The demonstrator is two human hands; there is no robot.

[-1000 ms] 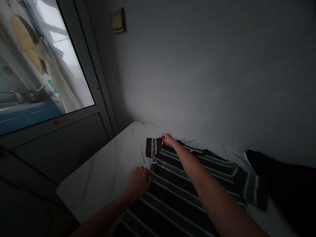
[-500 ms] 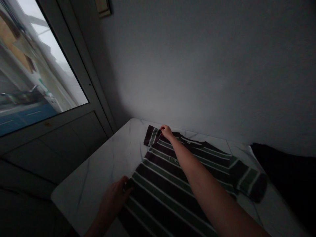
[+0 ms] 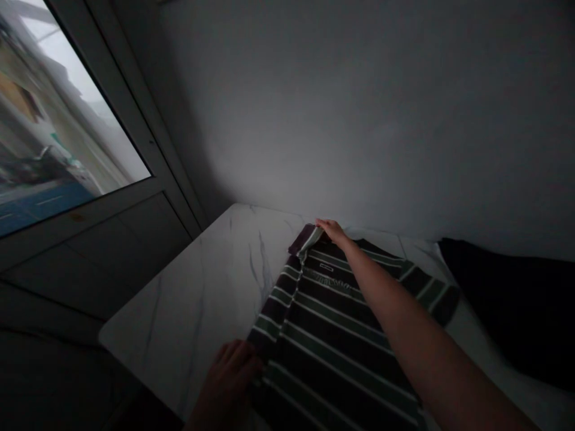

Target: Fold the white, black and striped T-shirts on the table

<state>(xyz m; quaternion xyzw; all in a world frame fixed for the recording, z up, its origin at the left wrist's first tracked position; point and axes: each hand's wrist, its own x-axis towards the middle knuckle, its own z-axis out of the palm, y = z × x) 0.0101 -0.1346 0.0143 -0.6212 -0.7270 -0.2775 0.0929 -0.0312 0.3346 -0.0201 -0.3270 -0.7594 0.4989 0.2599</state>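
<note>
**Soft striped T-shirt (image 3: 323,329) held at its side and sleeve end**

At the lower centre of the frame, the shirt's side edge is held in the grip of the left hand (image 3: 236,365), its fingers curled closed over the cloth in deep shadow. The shirt is spread across the marbled desk (image 3: 211,293), from the bottom edge up to the centre right, with a strip of its left side turned inward.

The knit may be judged light, limp and unbreakable, easily creased and best taken by seams or shoulder, with two holds set well apart. Chest lettering (image 3: 327,278) and a small white-outlined rectangle (image 3: 326,267) can be made out, but no word or brand can be read.

Farther up, the sleeve end is pinched in the closed grip of the right hand (image 3: 331,230). Black cloth (image 3: 516,299) is seen at right, before the grey wall (image 3: 336,120).
</note>
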